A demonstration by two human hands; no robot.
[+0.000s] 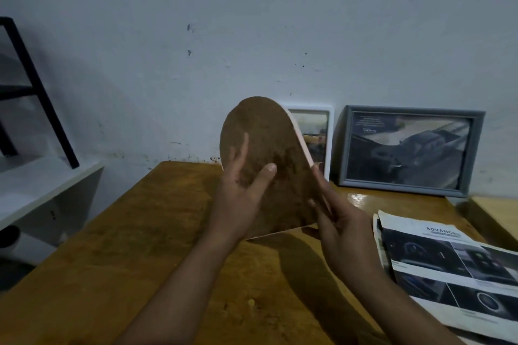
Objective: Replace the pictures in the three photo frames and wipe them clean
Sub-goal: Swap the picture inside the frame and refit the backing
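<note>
- Left hand (244, 190): laid against the brown back of the pink frame (269, 159), thumb bent onto the board, fingers nearly straight; it presses rather than wraps, likely to steady the board or work it loose.
- Right hand (340, 228): pinches the pink frame's right edge, fingers curled round the rim, so the frame is carried back-side toward the person.
- Pink frame: held tilted above the table (140, 246), its lower corner low, just over the wood; whether it touches cannot be told. Back faces the person, which suits opening it for a picture change.
- White frame (314, 131): just behind the pink frame, leaning on the wall, partly hidden.
- Grey frame (406, 148): right of the pink frame, standing against the wall, picture in place.
- Printed sheets (448, 266): flat on the table, right of the pink frame, near the right hand, likely kept within reach as replacements.
- Judgement: the first frame is being opened; no wiping cloth in view.
</note>
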